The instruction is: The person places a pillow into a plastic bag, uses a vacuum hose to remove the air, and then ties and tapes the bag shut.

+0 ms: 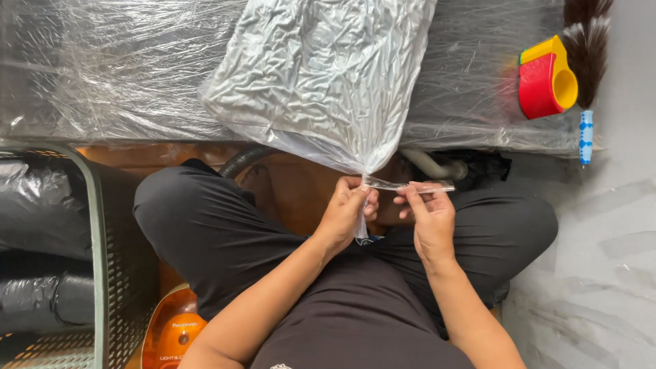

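Plastic-wrapped bench (123, 82): two hands (345, 215) pinch one bag (321, 75).

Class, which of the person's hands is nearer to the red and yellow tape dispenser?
Right. The right hand lies below-left of the tape dispenser; the left hand is farther left.

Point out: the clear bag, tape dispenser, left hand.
clear bag (321, 75), head view, crinkled middle of the bag.
tape dispenser (547, 78), head view, red side.
left hand (345, 212), head view, back of the hand.

Silvery crinkled bag (321, 75), red-and-yellow tape dispenser (547, 78), orange vacuum cleaner (171, 331), dark-green mesh basket (113, 273), black trousers (219, 232).
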